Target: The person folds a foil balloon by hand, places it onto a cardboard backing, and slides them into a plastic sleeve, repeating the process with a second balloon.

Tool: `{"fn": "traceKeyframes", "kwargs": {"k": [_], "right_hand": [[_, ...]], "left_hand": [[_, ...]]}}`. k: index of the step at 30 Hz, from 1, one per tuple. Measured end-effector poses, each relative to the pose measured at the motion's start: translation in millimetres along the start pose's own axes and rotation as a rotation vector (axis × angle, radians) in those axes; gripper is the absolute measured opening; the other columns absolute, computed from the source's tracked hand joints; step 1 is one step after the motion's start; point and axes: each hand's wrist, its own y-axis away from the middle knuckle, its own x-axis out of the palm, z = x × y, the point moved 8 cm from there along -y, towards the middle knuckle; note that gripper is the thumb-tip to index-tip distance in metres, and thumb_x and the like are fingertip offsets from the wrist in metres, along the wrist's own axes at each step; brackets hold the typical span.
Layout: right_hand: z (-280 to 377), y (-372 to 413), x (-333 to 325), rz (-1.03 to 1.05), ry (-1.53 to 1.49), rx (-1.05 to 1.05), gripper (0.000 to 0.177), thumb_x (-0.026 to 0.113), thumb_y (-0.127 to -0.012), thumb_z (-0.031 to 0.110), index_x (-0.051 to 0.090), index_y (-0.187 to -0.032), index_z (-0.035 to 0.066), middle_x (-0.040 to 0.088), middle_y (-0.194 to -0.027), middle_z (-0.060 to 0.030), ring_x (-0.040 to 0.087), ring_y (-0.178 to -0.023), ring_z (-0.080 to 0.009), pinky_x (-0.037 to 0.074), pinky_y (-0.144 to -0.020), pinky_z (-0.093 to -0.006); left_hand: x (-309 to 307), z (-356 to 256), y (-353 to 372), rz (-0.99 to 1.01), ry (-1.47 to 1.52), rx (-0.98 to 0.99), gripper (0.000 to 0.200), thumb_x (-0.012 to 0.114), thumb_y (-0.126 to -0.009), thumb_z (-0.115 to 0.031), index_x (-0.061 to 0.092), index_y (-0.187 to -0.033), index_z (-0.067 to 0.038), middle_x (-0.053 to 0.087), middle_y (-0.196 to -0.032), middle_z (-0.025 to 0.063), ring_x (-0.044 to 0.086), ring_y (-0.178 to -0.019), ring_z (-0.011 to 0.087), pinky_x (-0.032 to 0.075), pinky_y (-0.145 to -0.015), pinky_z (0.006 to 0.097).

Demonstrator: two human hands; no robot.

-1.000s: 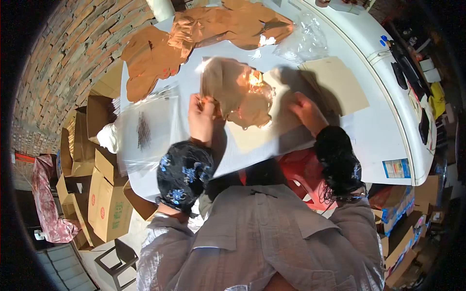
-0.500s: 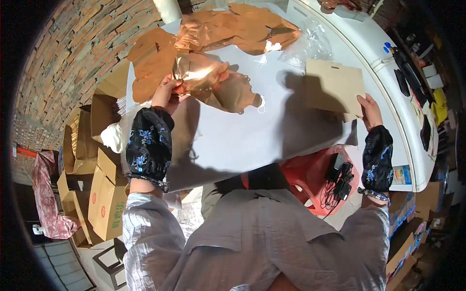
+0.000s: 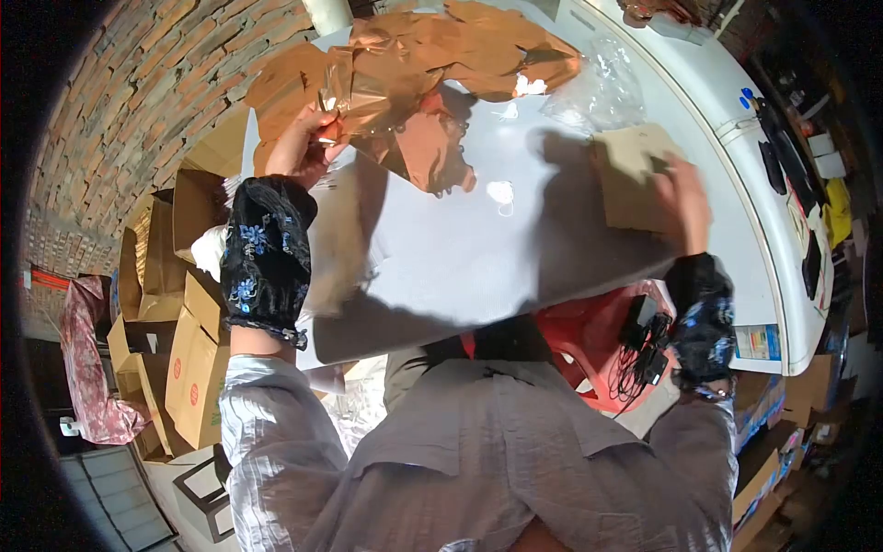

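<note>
My left hand point(image 3: 308, 143) pinches the edge of a shiny copper-coloured foil balloon point(image 3: 432, 138), flat and crumpled, over the left part of the white table point(image 3: 441, 248). More flat copper foil balloons point(image 3: 460, 41) lie overlapping along the far edge. My right hand point(image 3: 688, 207), blurred by motion, is over the right side of a flat piece of cardboard point(image 3: 635, 170). Its fingers look stretched out and apart, without a visible grip on the card. A small white tag with a thread loop point(image 3: 500, 193) lies on the table, right of the held balloon.
Crumpled clear plastic point(image 3: 602, 87) sits behind the cardboard. Open cardboard boxes point(image 3: 193, 359) stand at the left, below a brick wall point(image 3: 175, 101). A red plastic stool point(image 3: 579, 331) with black cables point(image 3: 648, 354) is under the table's near right edge.
My left hand has lifted and drawn the foil balloon up and left, away from the white tag. My right hand has left the card's right edge and moved over the card.
</note>
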Motion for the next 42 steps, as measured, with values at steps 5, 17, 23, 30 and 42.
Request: {"fn": "traceKeyframes", "kwargs": {"k": [5, 17, 23, 30, 42], "right_hand": [[157, 13, 107, 0.185, -0.308, -0.505, 0.028, 0.062, -0.085, 0.006, 0.063, -0.113, 0.006, 0.062, -0.104, -0.0141, 0.061, -0.095, -0.0318, 0.049, -0.084, -0.0362], [133, -124, 152, 0.012, -0.173, -0.435, 0.016, 0.061, -0.087, 0.025, 0.06, -0.089, 0.009, 0.058, -0.083, -0.0106, 0.059, -0.075, -0.0265, 0.05, -0.069, -0.0341], [155, -34, 160, 0.762, -1.282, 0.517, 0.075, 0.046, -0.092, 0.066, 0.054, -0.122, -0.003, 0.063, -0.114, -0.0186, 0.064, -0.093, -0.0226, 0.053, -0.08, -0.0347], [159, 35, 179, 0.869, -1.644, 0.741, 0.073, 0.047, -0.095, 0.061, 0.047, -0.133, -0.001, 0.059, -0.126, -0.0216, 0.062, -0.109, -0.0265, 0.05, -0.093, -0.0377], [142, 25, 189, 0.77, -1.477, 0.687, 0.054, 0.062, -0.093, 0.039, 0.048, -0.128, 0.001, 0.058, -0.122, -0.0181, 0.063, -0.102, -0.0229, 0.052, -0.093, -0.0363]], "left_hand": [[-7, -14, 0, 0.001, 0.013, -0.026, 0.011, 0.062, -0.089, -0.01, 0.058, -0.099, -0.009, 0.059, -0.08, 0.0014, 0.062, -0.07, 0.0136, 0.061, -0.062, 0.0287], [41, -39, 37, 0.139, 0.225, 0.056, 0.02, 0.064, -0.09, -0.01, 0.061, -0.11, -0.012, 0.067, -0.098, 0.0017, 0.065, -0.079, 0.0118, 0.059, -0.066, 0.0256], [49, -5, 35, 0.191, 0.745, 0.127, 0.014, 0.058, -0.095, -0.012, 0.06, -0.104, -0.002, 0.068, -0.103, 0.0086, 0.065, -0.096, 0.022, 0.054, -0.089, 0.0407], [103, 163, 101, 0.056, 0.853, -0.344, 0.038, 0.041, -0.102, -0.026, 0.049, -0.124, 0.003, 0.063, -0.117, 0.0202, 0.064, -0.108, 0.0311, 0.056, -0.093, 0.0393], [113, 207, 121, -0.008, 0.693, -0.409, 0.036, 0.033, -0.103, -0.019, 0.046, -0.123, 0.007, 0.063, -0.115, 0.022, 0.065, -0.108, 0.0304, 0.054, -0.097, 0.0382]]}}
